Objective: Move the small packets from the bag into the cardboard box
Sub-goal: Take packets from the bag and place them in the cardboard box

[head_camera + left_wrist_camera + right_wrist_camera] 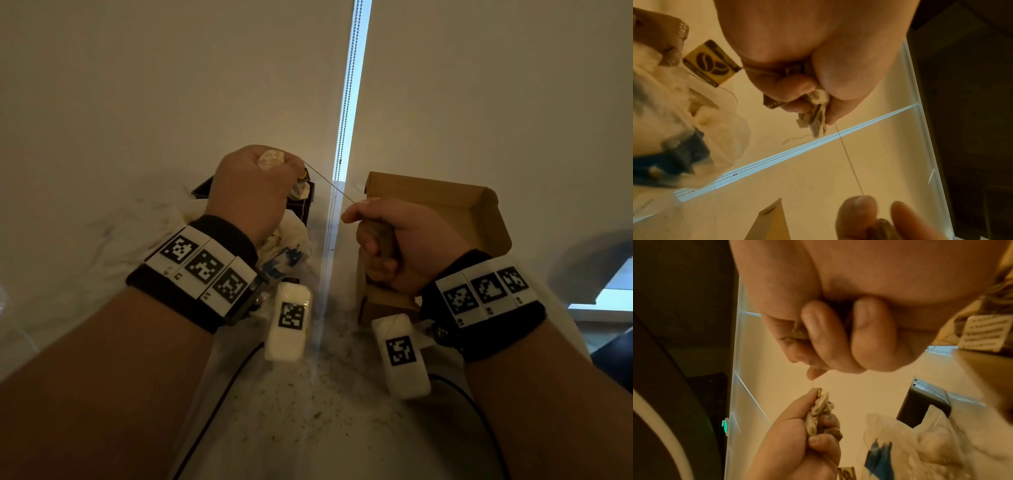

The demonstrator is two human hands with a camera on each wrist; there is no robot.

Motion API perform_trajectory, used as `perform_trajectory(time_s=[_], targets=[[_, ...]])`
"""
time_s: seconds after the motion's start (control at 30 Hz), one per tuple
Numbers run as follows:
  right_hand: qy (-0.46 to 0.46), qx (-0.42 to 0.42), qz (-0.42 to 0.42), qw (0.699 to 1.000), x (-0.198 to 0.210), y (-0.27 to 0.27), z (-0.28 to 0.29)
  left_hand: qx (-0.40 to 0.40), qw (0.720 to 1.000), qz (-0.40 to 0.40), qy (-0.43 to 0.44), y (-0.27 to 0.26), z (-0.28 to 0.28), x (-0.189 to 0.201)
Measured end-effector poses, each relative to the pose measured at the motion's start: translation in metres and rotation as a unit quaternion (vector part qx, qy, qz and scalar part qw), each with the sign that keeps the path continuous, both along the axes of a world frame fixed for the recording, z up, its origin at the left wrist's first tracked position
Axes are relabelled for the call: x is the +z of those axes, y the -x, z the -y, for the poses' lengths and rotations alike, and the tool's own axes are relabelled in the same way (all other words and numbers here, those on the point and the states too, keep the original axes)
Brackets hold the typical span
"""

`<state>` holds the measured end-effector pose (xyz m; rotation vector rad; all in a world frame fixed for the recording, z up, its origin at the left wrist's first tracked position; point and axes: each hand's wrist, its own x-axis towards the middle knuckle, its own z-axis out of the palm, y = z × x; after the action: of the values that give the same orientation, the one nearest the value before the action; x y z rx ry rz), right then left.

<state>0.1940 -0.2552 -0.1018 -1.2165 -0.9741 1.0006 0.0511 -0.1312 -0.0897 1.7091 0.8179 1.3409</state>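
Head: left hand (251,195) fisted round small packets (270,160) above bag (291,246); taut string (325,185) runs toward 4 o'clock to right hand (394,246), fisted over cardboard box (479,219).
Left wrist: packets (816,113) clenched; tag (711,63) dangling at 9 o'clock.
Right wrist: fingers (838,337) curled round brown packet (800,334), fingertip pinching string.

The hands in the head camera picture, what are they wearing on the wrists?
Both forearms are bare, with no sleeves. The left hand and the right hand each have a black wristband carrying three white tiles with black square-pattern markers. A white block with another marker hangs under each wrist, and a thin black cable trails from each.
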Motion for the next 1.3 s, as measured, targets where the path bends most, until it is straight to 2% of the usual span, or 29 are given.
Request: perform_trajectory(time_s=[0.17, 0.5, 0.73, 1.03, 1.13, 1.2, 1.3], targets=[[-0.066, 0.057, -0.045, 0.995, 0.004, 0.003, 0.003, -0.004, 0.999, -0.029, -0.027, -0.001, 0.000, -0.002], [-0.134, 0.048, -0.122, 0.982, 0.006, 0.006, 0.000, -0.015, 0.996, -0.069, -0.048, -0.004, 0.000, -0.006], [-0.135, 0.097, -0.144, 0.975, 0.005, 0.006, 0.002, -0.010, 0.995, -0.075, -0.067, -0.003, -0.003, -0.006], [-0.197, 0.095, -0.189, 0.957, 0.008, -0.003, 0.003, -0.038, 0.987, -0.110, -0.114, -0.003, 0.001, -0.006], [-0.224, 0.052, -0.190, 0.955, 0.009, -0.006, 0.003, -0.074, 0.970, -0.183, -0.145, -0.004, 0.006, -0.005], [-0.222, 0.008, -0.189, 0.957, 0.009, -0.009, 0.000, -0.110, 0.944, -0.258, -0.175, -0.004, 0.010, -0.005], [-0.153, -0.079, -0.161, 0.972, 0.005, -0.017, -0.007, -0.166, 0.915, -0.307, -0.204, -0.005, 0.018, -0.004]])
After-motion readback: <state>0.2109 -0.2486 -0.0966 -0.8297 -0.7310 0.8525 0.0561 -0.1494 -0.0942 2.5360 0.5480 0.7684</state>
